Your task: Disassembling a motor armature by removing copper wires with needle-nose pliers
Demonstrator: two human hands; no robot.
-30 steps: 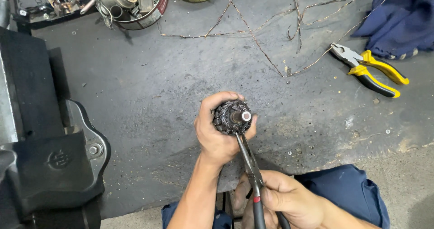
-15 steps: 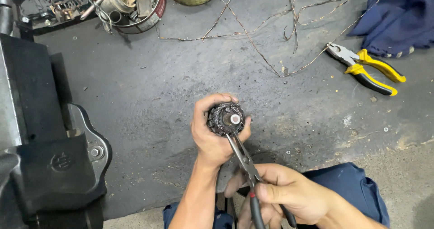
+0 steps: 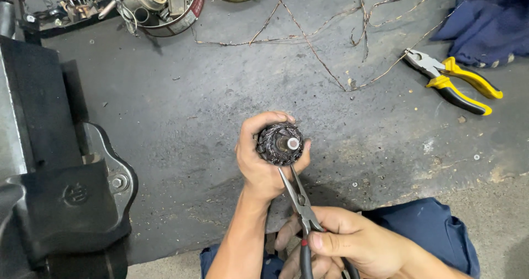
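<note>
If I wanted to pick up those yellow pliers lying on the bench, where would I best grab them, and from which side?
Probably by the two yellow handles, from above at the right. The pliers lie flat on the bench, with their metal jaws pointing up-left toward the loose wires. The handles splay slightly and nothing lies on them, though the blue cloth sits close behind.

Even, bright overhead light, soft shadows, sharp focus, slight wide-angle stretch at edges.
</note>
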